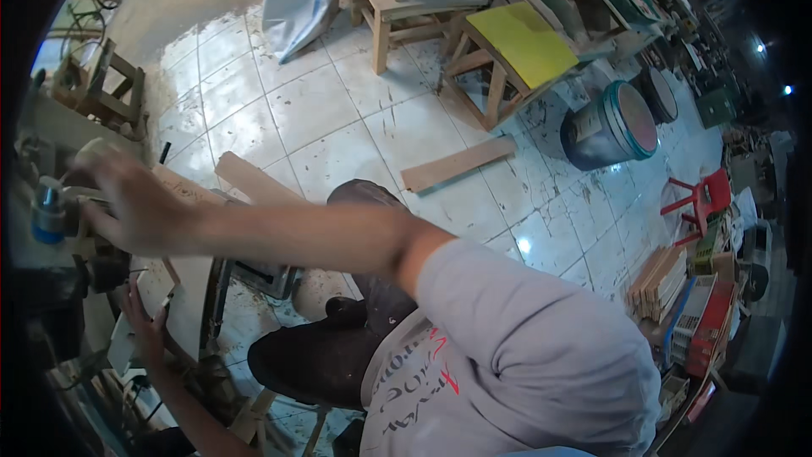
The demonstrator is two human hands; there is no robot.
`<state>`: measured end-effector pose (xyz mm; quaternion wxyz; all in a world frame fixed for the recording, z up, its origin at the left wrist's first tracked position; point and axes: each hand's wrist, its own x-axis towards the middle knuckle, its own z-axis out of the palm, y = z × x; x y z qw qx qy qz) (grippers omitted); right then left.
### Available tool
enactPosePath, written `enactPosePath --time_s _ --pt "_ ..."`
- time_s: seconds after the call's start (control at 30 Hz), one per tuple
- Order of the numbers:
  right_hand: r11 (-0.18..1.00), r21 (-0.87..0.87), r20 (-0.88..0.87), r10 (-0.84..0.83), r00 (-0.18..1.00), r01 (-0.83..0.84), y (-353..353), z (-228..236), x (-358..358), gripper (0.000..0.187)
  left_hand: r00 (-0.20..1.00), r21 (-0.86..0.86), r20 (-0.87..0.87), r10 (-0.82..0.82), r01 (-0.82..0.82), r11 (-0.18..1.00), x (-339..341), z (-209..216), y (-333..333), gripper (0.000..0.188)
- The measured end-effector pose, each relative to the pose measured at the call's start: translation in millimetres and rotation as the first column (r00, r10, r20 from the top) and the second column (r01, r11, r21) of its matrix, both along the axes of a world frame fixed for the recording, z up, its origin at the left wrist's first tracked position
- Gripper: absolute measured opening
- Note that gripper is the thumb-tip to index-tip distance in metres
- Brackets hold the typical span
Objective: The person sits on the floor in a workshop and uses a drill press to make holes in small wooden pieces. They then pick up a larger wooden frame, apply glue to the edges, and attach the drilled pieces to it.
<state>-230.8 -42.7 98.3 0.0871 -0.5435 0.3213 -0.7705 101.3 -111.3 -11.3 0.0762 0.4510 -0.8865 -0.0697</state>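
My right arm reaches across to the left, and my right hand (139, 203) is at a dark machine (51, 288) by the left rim. This hand is smeared by motion, with fingers bent near a small part with a silver top and blue base (48, 213). What is between them, if anything, cannot be made out. Lower down, my left hand (145, 328) rests with fingers stretched out beside a pale flat board (190, 288) on the machine's table. Part of the machine is dark and hard to read.
Loose wooden boards (461, 162) lie on the dusty tiled floor (330, 110). Ahead stand a wooden stool (414, 2), a stand with a yellow top (524, 44) and a large bucket (605, 131). A red chair (709, 196) and stacked wood pieces (658, 281) are to the right.
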Motion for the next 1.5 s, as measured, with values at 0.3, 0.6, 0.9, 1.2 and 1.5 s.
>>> enactPosePath --time_s 0.3,0.6,0.9,1.2,1.5 --pt "0.589 0.564 0.643 0.126 0.755 -0.579 151.3 -187.6 35.5 0.034 0.996 0.093 0.05 0.073 -0.077 0.993 -14.4 18.7 55.7 0.1" --pt "-0.03 0.197 0.899 0.405 0.168 -0.98 133.5 -161.1 67.4 0.05 0.998 0.101 0.025 -0.064 0.062 0.993 -47.5 28.4 124.9 0.106" --pt "0.308 0.374 0.793 0.383 0.474 -0.875 153.1 -152.0 79.3 0.036 0.998 0.127 -0.009 0.066 -0.064 0.99 -58.7 32.8 166.5 0.11" --pt "0.562 0.688 -0.055 0.672 0.739 -0.46 254.8 -103.1 -22.7 0.028 -0.434 0.765 -0.59 0.68 -0.033 0.643 -91.1 17.2 277.7 0.073" --pt "0.537 0.714 -0.522 0.836 0.17 -0.449 246.7 -39.3 -31.1 0.061 -0.637 0.631 -0.29 0.714 0.434 0.643 -63.7 -32.0 311.8 0.043"
